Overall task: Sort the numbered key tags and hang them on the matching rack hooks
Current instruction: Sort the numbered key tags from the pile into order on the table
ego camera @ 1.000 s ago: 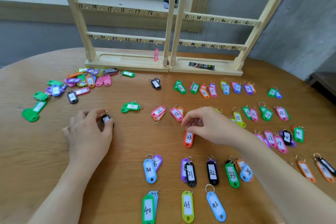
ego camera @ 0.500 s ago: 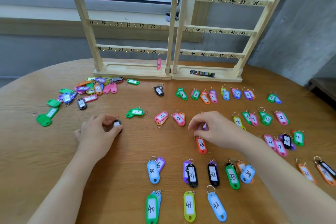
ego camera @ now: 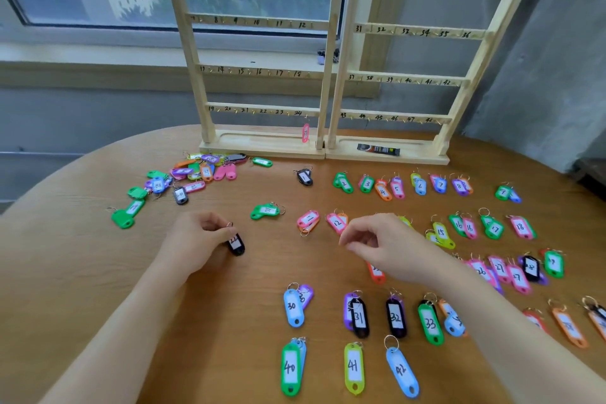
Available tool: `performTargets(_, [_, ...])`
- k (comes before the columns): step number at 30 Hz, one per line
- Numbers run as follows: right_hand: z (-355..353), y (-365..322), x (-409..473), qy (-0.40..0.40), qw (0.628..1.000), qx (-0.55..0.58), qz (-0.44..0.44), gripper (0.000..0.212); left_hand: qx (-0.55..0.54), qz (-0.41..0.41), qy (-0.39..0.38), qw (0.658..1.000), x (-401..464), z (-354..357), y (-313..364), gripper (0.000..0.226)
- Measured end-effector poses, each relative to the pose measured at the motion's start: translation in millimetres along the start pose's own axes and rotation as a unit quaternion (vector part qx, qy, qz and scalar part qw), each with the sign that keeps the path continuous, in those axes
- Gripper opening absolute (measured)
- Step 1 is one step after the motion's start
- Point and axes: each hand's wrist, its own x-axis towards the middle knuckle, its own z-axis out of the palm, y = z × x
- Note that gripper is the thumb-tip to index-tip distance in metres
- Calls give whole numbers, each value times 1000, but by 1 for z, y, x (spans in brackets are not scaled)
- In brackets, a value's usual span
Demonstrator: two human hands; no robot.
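My left hand (ego camera: 193, 246) pinches a black key tag marked 22 (ego camera: 236, 244) by its ring end, low over the round wooden table (ego camera: 82, 266). A short way to the right, my right hand (ego camera: 383, 246) hovers with loosely curled fingers and holds nothing. An orange tag (ego camera: 376, 274) lies partly hidden beneath its wrist. Two wooden racks stand at the back, the left rack (ego camera: 262, 72) and the right rack (ego camera: 406, 79), with numbered hooks. One pink tag (ego camera: 305, 133) hangs near hook 24.
Sorted tags lie in rows across the right half, such as blue 30 (ego camera: 292, 308), green 40 (ego camera: 290, 369) and pink 18 (ego camera: 521, 227). An unsorted heap of tags (ego camera: 193, 174) sits at the back left. A small dark packet (ego camera: 378, 149) lies in the right rack's base.
My right hand has let go of the orange tag and risen slightly. My left hand has turned the black tag out so that its label shows. The view has tilted upward.
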Motion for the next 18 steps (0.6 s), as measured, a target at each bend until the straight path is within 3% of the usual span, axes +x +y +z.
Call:
performTargets(11, [-16,8,-20,23,999,11,26,16,-50,100,-55,992,-27,9,49,6])
performTargets(18, [-32,30,-47,65,995,31,65,14,29,169,-162,972,-37,50,90,9])
